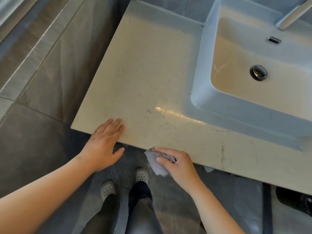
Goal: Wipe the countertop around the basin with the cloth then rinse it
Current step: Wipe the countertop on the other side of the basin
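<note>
- The fingers (pixel 168 151) of your right hand (pixel 179 163) curl round the crumpled cloth (pixel 159 171) at the tabletop's (pixel 143 73) front edge.
- Your left hand (pixel 103 146) lies flat beside it, fingers straight.
- You look to be in the wiping step. Next, sweep toward the basin (pixel 202 73), pressing evenly.

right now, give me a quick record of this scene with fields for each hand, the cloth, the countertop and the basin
left hand: open, fingers flat on the countertop's front edge, near its left corner
right hand: grips the cloth at the front edge
cloth: grey, bunched, partly hanging off the edge
countertop: beige with faint marks; wet sheen by the basin's near corner
basin: white, rectangular, nothing in it
drain: metal, in the basin floor
tap: over the basin, no water visible
</note>
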{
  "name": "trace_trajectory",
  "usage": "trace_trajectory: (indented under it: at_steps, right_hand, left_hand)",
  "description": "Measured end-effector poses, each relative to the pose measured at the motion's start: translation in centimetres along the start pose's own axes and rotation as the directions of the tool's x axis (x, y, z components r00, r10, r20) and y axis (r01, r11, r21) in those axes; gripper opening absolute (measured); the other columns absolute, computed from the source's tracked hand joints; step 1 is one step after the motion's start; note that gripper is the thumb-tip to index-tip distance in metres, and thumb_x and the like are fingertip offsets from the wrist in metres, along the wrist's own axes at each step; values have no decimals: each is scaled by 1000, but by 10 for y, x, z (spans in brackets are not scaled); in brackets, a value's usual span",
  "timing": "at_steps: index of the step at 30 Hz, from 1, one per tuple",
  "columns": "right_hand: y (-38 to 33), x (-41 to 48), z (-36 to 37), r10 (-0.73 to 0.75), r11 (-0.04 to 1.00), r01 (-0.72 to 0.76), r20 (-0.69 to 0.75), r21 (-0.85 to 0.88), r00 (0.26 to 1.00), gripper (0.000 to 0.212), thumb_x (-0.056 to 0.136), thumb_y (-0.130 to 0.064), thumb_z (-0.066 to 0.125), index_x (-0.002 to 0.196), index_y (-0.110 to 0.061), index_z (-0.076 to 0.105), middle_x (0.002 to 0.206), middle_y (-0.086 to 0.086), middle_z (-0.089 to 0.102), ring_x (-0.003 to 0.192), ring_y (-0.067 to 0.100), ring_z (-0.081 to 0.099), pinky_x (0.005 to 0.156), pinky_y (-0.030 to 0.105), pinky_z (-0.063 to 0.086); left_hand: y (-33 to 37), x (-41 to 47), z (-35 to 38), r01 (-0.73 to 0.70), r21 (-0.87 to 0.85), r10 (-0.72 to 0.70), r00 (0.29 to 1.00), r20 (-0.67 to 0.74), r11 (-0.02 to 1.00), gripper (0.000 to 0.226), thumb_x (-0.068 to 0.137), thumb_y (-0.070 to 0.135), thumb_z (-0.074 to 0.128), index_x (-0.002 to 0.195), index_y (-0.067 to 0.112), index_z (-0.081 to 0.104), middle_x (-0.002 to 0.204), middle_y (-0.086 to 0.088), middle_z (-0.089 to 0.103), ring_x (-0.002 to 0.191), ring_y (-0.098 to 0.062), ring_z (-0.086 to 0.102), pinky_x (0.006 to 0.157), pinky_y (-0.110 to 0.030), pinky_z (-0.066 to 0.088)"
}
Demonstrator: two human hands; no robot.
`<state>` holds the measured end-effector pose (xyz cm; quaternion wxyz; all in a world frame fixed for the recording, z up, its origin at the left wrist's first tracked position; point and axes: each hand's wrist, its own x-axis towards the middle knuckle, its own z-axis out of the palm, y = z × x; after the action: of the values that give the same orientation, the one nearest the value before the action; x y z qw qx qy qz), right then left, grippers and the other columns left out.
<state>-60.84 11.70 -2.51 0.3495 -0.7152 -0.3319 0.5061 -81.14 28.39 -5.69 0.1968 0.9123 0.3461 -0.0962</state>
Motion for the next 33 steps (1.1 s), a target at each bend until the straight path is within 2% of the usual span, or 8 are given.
trace_trajectory:
  at_steps: [6, 10, 14, 17, 20, 22, 28, 33]
  right_hand:
    - [-25, 42, -40, 37, 968, 3, -154, 251, 987, 25, 89, -10, 61, 113, -14, 67, 98, -7, 72, 85, 2, 68, 70, 16, 51]
    - [-11, 73, -73, -64, 991, 12, -392, -135, 918, 9, 88, -18, 64, 90, -19, 73, 83, 2, 73, 72, 12, 65, 68, 28, 49]
    - [2, 74, -97, -76, 949, -66, -427, -307, 901, 27, 87, -31, 61, 75, -7, 63, 66, 10, 60, 63, 18, 51, 60, 30, 39]
    - [2, 67, -99, 22, 944, -165, -444, -286, 896, 28, 88, -35, 61, 107, -14, 65, 101, 2, 65, 96, 17, 59, 80, 28, 44]
    - [-8, 58, -87, -166, 862, -108, -479, -494, 862, 49, 88, -37, 61, 131, -15, 51, 132, 2, 50, 125, 20, 44, 100, 32, 37]
    - [-15, 53, -71, -339, 789, -16, -456, -615, 823, 49, 84, -36, 66, 127, -16, 55, 127, 2, 53, 119, 21, 46, 92, 32, 42]
    - [0, 60, -46, -298, 655, -165, -453, -737, 840, 59, 73, -38, 77, 122, -15, 53, 120, 2, 54, 98, 22, 58, 65, 25, 41]
    - [-15, 72, -68, -272, 866, -65, -575, -496, 772, 24, 83, -33, 67, 101, -18, 60, 94, -3, 63, 84, 17, 59, 64, 26, 42]
  left_hand:
    - [1, 0, 1, 4, 12, -4, 1000, -2, 1000, 88, 76, 64, 19, 148, 16, 26, 158, 0, 11, 146, -22, 6, 113, -33, 7]
    - [0, 1, 1, 9, 10, -9, 1000, 7, 1000, 88, 75, 65, 17, 149, 17, 22, 158, 2, 8, 146, -21, 3, 114, -32, 6]
    - [0, 0, 2, 12, 14, -12, 1000, 6, 1000, 87, 76, 65, 18, 149, 17, 23, 158, 1, 9, 146, -21, 4, 113, -32, 6]
    - [1, 0, 2, 15, 10, -15, 1000, 8, 1000, 88, 76, 65, 17, 149, 17, 21, 158, 2, 8, 146, -20, 3, 113, -33, 5]
    - [0, 0, 1, 14, 18, -14, 1000, 12, 1000, 87, 76, 65, 18, 149, 18, 21, 159, 2, 7, 146, -20, 2, 113, -33, 5]
    - [0, 0, 2, 10, 23, -10, 1000, 12, 1000, 86, 77, 64, 20, 149, 17, 23, 158, 1, 10, 146, -21, 4, 113, -33, 7]
    - [1, 0, 1, 10, 26, -10, 1000, 9, 1000, 83, 79, 62, 25, 147, 14, 30, 157, -1, 16, 145, -23, 10, 112, -36, 11]
    - [0, 0, 2, 16, 20, -16, 1000, 5, 1000, 83, 79, 62, 23, 148, 15, 28, 157, 0, 14, 145, -21, 8, 113, -34, 8]
